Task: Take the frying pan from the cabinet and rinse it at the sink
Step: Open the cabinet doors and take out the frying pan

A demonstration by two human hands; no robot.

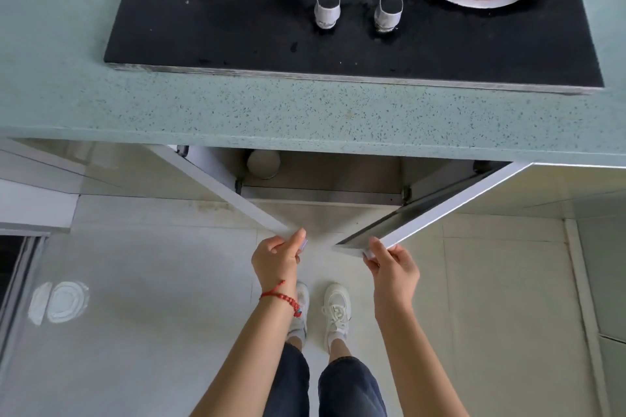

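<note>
Two white cabinet doors under the counter stand swung open toward me. My left hand (278,256) grips the free edge of the left door (237,193). The free edge of the right door (437,206) is pinched by my right hand (389,264). Between the doors the cabinet interior (332,176) shows a metal floor and a pale round object (263,164) at the back left. No frying pan is visible; most of the interior is hidden under the counter. No sink is in view.
A speckled green countertop (305,112) overhangs the cabinet, with a black two-burner gas hob (338,41) and two knobs on it. Below are pale floor tiles (152,315) and my white shoes (335,308). A dark doorway strip (10,261) lies at the left.
</note>
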